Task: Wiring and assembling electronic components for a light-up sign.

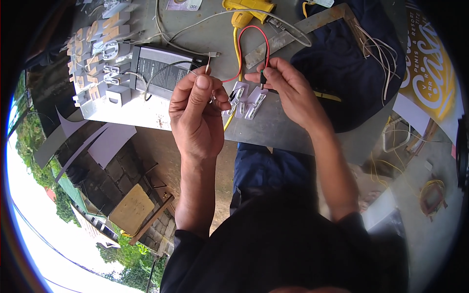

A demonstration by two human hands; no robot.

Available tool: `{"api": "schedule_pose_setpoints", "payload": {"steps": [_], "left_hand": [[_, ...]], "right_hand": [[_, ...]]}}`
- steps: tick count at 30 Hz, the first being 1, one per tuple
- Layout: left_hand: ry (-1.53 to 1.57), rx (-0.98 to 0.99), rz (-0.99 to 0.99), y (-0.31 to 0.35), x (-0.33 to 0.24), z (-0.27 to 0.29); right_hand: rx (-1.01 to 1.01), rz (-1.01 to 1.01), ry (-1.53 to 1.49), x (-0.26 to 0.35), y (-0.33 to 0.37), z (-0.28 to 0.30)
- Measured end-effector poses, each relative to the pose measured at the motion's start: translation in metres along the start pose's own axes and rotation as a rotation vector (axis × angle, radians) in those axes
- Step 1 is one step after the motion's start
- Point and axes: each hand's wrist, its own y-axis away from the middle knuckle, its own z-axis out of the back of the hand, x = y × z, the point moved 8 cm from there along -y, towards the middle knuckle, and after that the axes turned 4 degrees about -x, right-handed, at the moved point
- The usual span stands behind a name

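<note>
My left hand [198, 110] is closed, thumb and forefinger pinching a thin wire [208, 66] whose tip points up. The other end of a red wire [251, 28] reaches this hand; what the curled fingers cover is hidden. My right hand [295, 90] pinches a small green and black plug connector [263, 78], from which the red wire and a short black one loop upward. Just below the hands, several small clear-and-white raised letters [251, 105] lie on the grey metal table [288, 134].
A black power supply box [161, 71] with a label lies left. Beyond it stand rows of metallic channel letters [100, 58]. A yellow extension socket [246, 10], a rusty steel square [298, 34], dark cloth [337, 73] and a yellow sign [435, 73] are around. White cables cross the back.
</note>
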Motion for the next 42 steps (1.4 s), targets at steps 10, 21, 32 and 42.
{"api": "schedule_pose_setpoints", "payload": {"steps": [10, 21, 32, 42], "left_hand": [[-0.017, -0.028, 0.041, 0.003, 0.008, -0.002], [-0.524, -0.023, -0.014, 0.009, 0.003, -0.023], [-0.725, 0.191, -0.071, 0.002, 0.002, -0.044], [-0.507, 0.225, -0.071, -0.002, 0.006, -0.042]], "right_hand": [[0.163, -0.083, 0.325, -0.002, 0.002, -0.005], [-0.024, -0.156, -0.842, 0.004, 0.012, 0.02], [-0.087, -0.188, -1.055, 0.007, 0.017, 0.008], [-0.105, -0.109, -1.092, 0.011, 0.014, 0.0]]}}
